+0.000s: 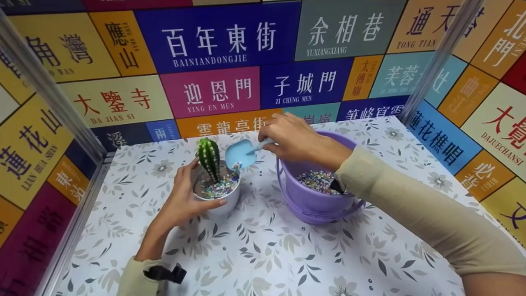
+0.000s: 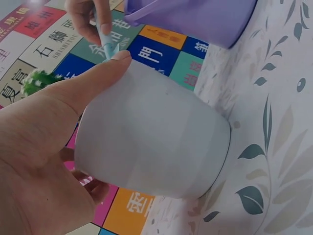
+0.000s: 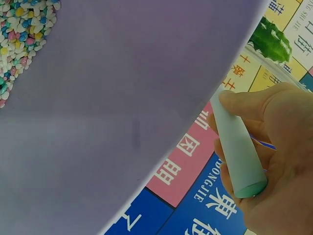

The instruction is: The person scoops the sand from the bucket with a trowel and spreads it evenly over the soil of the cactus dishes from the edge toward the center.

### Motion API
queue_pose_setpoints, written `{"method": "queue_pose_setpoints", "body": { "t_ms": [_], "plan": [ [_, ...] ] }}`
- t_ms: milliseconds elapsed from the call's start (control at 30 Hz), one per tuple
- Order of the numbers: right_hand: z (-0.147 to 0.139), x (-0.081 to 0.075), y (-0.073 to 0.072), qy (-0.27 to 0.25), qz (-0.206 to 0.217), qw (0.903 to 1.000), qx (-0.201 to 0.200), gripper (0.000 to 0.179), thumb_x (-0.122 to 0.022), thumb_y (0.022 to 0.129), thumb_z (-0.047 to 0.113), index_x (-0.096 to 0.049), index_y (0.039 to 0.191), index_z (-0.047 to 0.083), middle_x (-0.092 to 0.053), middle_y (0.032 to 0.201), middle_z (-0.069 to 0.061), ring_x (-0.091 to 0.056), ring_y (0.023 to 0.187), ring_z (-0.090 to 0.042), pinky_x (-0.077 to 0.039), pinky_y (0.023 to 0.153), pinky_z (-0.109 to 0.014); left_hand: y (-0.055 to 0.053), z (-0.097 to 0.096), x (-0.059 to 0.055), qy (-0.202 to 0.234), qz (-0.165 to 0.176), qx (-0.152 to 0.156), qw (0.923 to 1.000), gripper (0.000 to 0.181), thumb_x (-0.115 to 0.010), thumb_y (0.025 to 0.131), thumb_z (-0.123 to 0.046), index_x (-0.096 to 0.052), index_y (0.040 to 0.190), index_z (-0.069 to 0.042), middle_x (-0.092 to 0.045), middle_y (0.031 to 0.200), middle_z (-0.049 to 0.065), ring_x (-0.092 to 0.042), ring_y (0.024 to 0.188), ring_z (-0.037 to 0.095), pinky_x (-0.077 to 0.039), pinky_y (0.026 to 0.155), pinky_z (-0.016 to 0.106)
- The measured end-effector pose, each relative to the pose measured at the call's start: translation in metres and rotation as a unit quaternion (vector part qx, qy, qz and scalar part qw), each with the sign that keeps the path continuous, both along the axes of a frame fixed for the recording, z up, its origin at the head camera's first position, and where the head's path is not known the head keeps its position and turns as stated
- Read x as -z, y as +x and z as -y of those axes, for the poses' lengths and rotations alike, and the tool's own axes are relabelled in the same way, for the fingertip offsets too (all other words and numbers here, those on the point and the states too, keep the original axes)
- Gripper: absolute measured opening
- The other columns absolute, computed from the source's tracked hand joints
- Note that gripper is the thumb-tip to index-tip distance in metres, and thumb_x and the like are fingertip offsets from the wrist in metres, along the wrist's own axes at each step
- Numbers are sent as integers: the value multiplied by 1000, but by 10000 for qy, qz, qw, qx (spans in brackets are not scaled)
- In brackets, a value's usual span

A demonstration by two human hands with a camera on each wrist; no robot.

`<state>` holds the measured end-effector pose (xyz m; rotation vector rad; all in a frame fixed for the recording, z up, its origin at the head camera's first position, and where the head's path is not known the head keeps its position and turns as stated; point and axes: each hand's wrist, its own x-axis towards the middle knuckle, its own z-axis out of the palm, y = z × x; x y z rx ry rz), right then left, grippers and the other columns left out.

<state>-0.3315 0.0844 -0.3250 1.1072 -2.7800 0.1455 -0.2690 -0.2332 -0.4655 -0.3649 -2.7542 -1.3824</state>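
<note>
A green cactus (image 1: 209, 158) stands in a white pot (image 2: 156, 132) with colourful pebbles (image 1: 222, 186) around its base. My left hand (image 1: 185, 201) grips this pot, thumb along the near side and fingers round the far left. In my right hand (image 1: 289, 137) is the handle of a light blue toy shovel (image 1: 241, 153). The shovel's blade tilts over the pot's right rim, with a few pebbles at its tip. In the right wrist view the shovel's pale handle (image 3: 237, 147) lies across the curled fingers. My right forearm passes over a purple bucket (image 1: 302, 201).
More multicoloured pebbles (image 1: 314, 181) lie in the bucket, whose purple handle hangs down its outside. A white cloth with a leaf pattern (image 1: 246, 255) covers the table. Panels printed with place names (image 1: 218, 37) rise behind and at both sides, with metal posts (image 1: 61, 90) at the corners.
</note>
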Motion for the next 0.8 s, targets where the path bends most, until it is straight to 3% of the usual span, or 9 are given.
{"method": "queue_pose_setpoints", "body": {
  "t_ms": [267,800],
  "plan": [
    [1,1,1,-110,-146,9997,-130,18,-80,99,23,-83,116,17,-80,117,-2,-64,108,-28,-48,90,-46,0,5,0,331,124,254,9991,136,-101,74,-50,-16,174,-17,-21,180,12,-23,166,35,-22,134,67],
    [2,2,0,-309,-799,9955,-394,15,-83,96,21,-83,111,16,-80,110,-5,-64,101,-30,-50,86,-46,-2,10,0,699,298,480,9960,131,-100,77,-41,-16,174,-18,-27,177,15,-31,162,39,-29,132,65]
  ]
}}
